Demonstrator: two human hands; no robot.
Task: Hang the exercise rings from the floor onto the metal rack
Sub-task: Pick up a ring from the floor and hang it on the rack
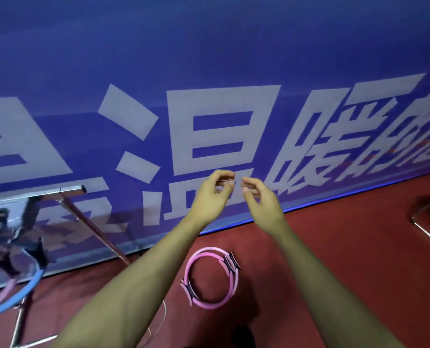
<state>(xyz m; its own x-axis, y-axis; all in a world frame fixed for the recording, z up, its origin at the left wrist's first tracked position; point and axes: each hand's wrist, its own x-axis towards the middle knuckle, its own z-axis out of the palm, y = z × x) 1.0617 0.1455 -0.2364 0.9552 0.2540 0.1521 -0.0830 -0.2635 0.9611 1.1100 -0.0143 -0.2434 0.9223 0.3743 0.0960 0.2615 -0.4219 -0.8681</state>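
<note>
Two pink exercise rings (230,285) with dark grips lie stacked on the red floor near the blue banner's foot. The metal rack (70,190) stands at the left, and a blue ring (34,283) and a pink ring (1,296) hang from it. Both my hands are raised side by side in front of the banner, well above the floor rings. My left hand (212,197) has its fingers curled, pinching what looks like a thin pale strand. My right hand (258,199) is curled with thumb and fingertips close together, and I see nothing in it.
A blue banner (209,59) with large white characters fills the background. A brownish rod (96,232) leans diagonally from the rack. A thin white wire (164,317) lies on the floor. A bent metal frame (426,228) sits at the right.
</note>
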